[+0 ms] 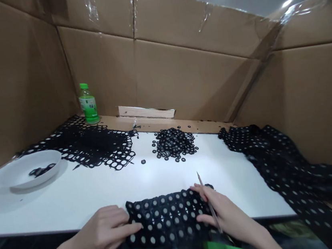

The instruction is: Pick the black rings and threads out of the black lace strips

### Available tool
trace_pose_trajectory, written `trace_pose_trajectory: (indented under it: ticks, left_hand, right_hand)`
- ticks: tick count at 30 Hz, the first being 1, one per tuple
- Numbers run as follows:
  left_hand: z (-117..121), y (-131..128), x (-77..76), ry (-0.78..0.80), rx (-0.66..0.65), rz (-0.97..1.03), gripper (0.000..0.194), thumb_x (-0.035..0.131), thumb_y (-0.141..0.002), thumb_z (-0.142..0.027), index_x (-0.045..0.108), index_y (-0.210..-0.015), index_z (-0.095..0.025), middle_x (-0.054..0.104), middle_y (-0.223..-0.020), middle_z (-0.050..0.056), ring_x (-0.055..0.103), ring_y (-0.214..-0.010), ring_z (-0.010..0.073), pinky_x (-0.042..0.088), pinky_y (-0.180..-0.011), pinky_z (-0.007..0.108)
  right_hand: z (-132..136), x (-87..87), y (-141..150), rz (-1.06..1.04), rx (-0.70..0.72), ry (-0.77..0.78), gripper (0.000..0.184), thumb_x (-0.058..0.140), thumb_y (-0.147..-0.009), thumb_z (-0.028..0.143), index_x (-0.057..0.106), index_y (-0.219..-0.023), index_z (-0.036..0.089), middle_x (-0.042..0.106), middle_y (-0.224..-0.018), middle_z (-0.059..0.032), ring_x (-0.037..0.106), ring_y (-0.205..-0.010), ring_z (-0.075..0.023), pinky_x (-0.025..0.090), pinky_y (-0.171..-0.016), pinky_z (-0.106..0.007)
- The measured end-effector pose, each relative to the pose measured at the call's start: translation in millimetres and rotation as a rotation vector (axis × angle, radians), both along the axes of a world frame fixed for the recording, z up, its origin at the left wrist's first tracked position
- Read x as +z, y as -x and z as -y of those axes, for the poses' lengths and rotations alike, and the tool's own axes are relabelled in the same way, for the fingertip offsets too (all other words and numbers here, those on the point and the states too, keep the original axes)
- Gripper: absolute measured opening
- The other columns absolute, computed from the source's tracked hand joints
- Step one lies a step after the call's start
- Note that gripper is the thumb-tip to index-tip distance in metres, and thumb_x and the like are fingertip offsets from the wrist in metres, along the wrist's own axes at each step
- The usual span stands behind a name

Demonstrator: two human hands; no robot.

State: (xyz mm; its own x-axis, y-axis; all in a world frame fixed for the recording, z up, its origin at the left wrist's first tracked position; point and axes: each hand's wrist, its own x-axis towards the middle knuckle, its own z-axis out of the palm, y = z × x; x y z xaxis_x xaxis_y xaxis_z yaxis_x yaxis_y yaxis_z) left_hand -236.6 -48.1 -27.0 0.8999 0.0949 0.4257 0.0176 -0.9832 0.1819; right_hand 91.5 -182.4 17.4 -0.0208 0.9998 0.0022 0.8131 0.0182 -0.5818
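A strip of black openwork lace [168, 219] lies at the near table edge, patterned with round holes. My left hand [103, 233] rests on its left end, fingers flat and holding nothing. My right hand [225, 214] presses its right end and shut around a thin pointed metal tool [209, 201], perhaps an awl, whose tip sticks up past the fingers. Farther off, a mound of small black rings [174, 144] sits mid-table, well beyond both hands.
More black lace lies heaped along the right [279, 163] and spread at back left [96, 147] on the white table [72, 196]. A white bowl [14, 173] holds black rings. A green-capped bottle [88, 105] stands at the back, inside cardboard walls [192, 72].
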Motion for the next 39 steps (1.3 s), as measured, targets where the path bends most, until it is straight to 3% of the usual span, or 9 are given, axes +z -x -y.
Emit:
trace_pose_trajectory:
  ticks: [5,10,14,18,25,29,33,36,39]
  left_hand:
    - [1,-12,18.9,0.574,0.218,0.005,0.028,0.042,-0.080,-0.021,0.056,-0.105,-0.026,0.051,-0.118,0.007,0.050,-0.104,0.0225,0.044,-0.083,0.029]
    - [-12,-40,27.9,1.522,0.139,0.098,0.028,0.047,-0.077,-0.046,0.050,-0.084,-0.019,0.057,-0.087,0.004,0.057,-0.082,0.0200,0.047,-0.075,0.033]
    - [-28,-56,24.4,1.862,0.339,0.098,0.031,0.056,-0.074,-0.045,0.045,-0.090,-0.021,0.061,-0.084,0.003,0.061,-0.078,0.0178,0.047,-0.070,0.029]
    - [-39,-66,18.0,1.805,0.408,-0.021,0.044,0.061,-0.069,-0.051,0.045,-0.094,-0.018,0.062,-0.076,0.003,0.062,-0.071,0.0173,0.047,-0.064,0.027]
    - [-51,-87,23.3,1.718,0.325,-0.144,0.059,0.051,-0.066,-0.066,0.047,-0.094,-0.015,0.062,-0.077,0.004,0.060,-0.065,0.0150,0.046,-0.060,0.026]
    - [-58,-95,19.1,1.489,0.282,-0.198,0.053,0.068,-0.061,-0.044,0.047,-0.100,-0.015,0.061,-0.083,0.004,0.059,-0.061,0.0124,0.046,-0.060,0.026]
    - [-62,-96,7.5,1.324,0.248,-0.246,0.049,0.072,-0.054,-0.024,0.052,-0.097,-0.013,0.062,-0.078,0.003,0.058,-0.059,0.0124,0.044,-0.055,0.023]
    - [-58,-94,6.7,1.266,0.196,-0.298,0.039,0.068,-0.060,-0.027,0.058,-0.094,-0.012,0.061,-0.068,0.001,0.057,-0.060,0.0127,0.043,-0.055,0.021]
    - [-49,-92,12.7,1.164,0.207,-0.313,0.035,0.063,-0.066,-0.032,0.061,-0.094,-0.011,0.060,-0.063,0.001,0.054,-0.057,0.0123,0.039,-0.052,0.020]
  right_hand:
    - [-11,-31.9,-22,0.016,-0.150,-0.112,0.040,0.050,-0.079,0.032,0.038,-0.117,0.024,0.052,-0.117,-0.0092,0.046,-0.113,-0.0234,0.035,-0.096,-0.040]
    - [-16,-27.7,-20,0.012,-0.119,-0.154,0.017,0.047,-0.076,0.017,0.042,-0.090,0.022,0.053,-0.087,-0.0026,0.053,-0.078,-0.0165,0.043,-0.073,-0.031]
    - [-17,-23.3,-16,-0.032,-0.094,-0.189,0.016,0.043,-0.074,0.011,0.036,-0.082,0.022,0.049,-0.077,0.0006,0.049,-0.067,-0.0133,0.040,-0.063,-0.025]
    - [-20,-18.0,-28,-0.050,-0.061,-0.237,0.018,0.045,-0.073,0.011,0.033,-0.080,0.023,0.049,-0.076,0.0009,0.048,-0.064,-0.0130,0.038,-0.060,-0.024]
    - [-36,2.1,-73,0.027,-0.086,-0.240,0.024,0.048,-0.071,0.015,0.027,-0.074,0.024,0.052,-0.071,0.0009,0.047,-0.061,-0.0140,0.039,-0.061,-0.027]
    - [-50,-7.0,-98,0.021,-0.048,-0.133,0.023,0.050,-0.072,0.019,0.027,-0.072,0.024,0.055,-0.068,0.0009,0.049,-0.061,-0.0155,0.039,-0.061,-0.029]
    - [-60,-1.5,-91,-0.022,-0.166,-0.292,0.026,0.056,-0.074,0.034,0.033,-0.069,0.023,0.057,-0.067,-0.0002,0.050,-0.060,-0.0162,0.039,-0.062,-0.031]
    - [-71,14.6,-51,-0.362,-0.272,-0.536,0.029,0.037,-0.085,0.047,0.039,-0.069,0.023,0.055,-0.058,0.0007,0.050,-0.056,-0.0155,0.040,-0.066,-0.032]
    - [-86,19.3,4,-0.967,-0.115,-0.442,0.042,0.017,-0.087,0.054,0.046,-0.093,0.024,0.057,-0.058,0.0010,0.052,-0.053,-0.0160,0.043,-0.060,-0.032]
